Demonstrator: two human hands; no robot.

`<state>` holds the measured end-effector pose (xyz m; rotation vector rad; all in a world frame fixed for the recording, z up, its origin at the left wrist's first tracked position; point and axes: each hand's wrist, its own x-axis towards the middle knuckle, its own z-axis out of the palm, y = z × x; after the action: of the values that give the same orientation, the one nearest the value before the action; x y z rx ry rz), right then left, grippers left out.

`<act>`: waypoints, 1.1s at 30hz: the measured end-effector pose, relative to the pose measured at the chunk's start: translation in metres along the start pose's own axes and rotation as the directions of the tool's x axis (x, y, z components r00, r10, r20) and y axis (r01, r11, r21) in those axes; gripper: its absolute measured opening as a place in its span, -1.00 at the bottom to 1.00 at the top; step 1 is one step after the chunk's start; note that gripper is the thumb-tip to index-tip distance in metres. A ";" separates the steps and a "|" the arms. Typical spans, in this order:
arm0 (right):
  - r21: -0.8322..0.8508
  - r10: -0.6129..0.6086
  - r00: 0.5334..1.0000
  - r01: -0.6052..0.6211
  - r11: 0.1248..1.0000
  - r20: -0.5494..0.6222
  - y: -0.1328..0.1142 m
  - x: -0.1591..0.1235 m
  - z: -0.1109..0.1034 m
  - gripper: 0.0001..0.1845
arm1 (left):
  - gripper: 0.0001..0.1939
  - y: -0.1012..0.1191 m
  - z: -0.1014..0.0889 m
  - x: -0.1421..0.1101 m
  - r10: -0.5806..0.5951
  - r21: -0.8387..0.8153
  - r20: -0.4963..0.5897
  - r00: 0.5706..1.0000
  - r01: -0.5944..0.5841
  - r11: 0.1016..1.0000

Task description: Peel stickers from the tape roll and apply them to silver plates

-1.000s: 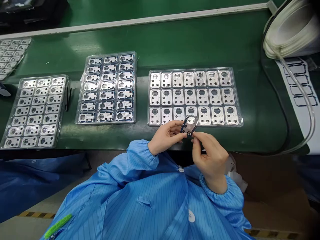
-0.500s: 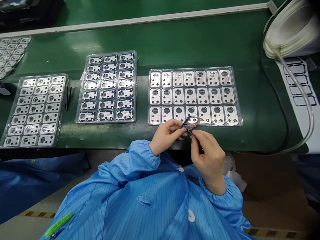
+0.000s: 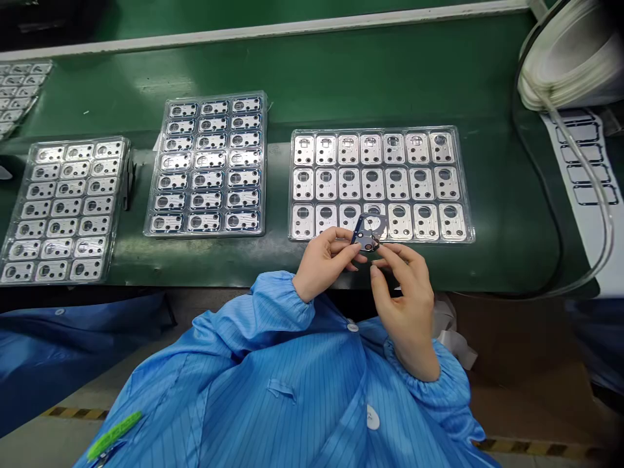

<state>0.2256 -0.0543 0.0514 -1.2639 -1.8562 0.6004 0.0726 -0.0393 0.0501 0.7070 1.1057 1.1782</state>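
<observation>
Both my hands meet at the near edge of the green bench. My left hand (image 3: 325, 260) pinches a small metal plate (image 3: 366, 233) with round holes, tilted so its dark side faces me. My right hand (image 3: 405, 292) has its fingertips closed on the plate's lower right corner. The plate hangs just over the front row of a clear tray (image 3: 463, 188) filled with several similar silver plates.
Two more filled trays, the middle tray (image 3: 208, 164) and the left tray (image 3: 63, 208), lie to the left, and another tray (image 3: 19, 91) at the far left edge. A white reel (image 3: 570, 58) with clear tubing and a strip of black outlined labels (image 3: 587, 162) sit at the right.
The plate has been turned in my fingers from showing its shiny face to showing its darker side. Both hands shifted slightly up and toward the tray.
</observation>
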 end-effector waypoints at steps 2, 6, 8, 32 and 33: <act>-0.028 -0.031 0.999 0.031 0.999 -0.020 0.002 0.001 0.001 -0.63 | -0.69 0.001 0.000 0.000 -0.009 -0.010 0.009 1.000 0.009 1.000; -0.059 -0.073 0.996 0.071 0.996 -0.042 0.003 0.002 0.003 -0.63 | -0.69 0.000 0.000 0.000 -0.012 -0.025 0.014 1.000 0.012 1.000; -0.068 -0.073 0.996 0.070 0.995 -0.046 0.002 0.002 0.003 -0.63 | -0.68 0.000 0.000 0.000 -0.017 -0.025 0.011 1.000 0.017 1.000; -0.572 -0.385 0.906 0.223 0.789 -0.178 0.031 0.010 0.013 -0.56 | -0.60 0.000 -0.006 0.003 -0.053 -0.012 0.051 0.997 0.054 0.998; -0.561 -0.374 0.907 0.212 0.801 -0.192 0.031 0.011 0.012 -0.56 | -0.59 0.000 -0.006 0.003 -0.051 -0.013 0.056 0.997 0.052 0.999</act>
<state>0.2308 -0.0315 0.0257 -1.2692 -1.9677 -0.2933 0.0671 -0.0375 0.0475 0.6926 1.0615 1.1153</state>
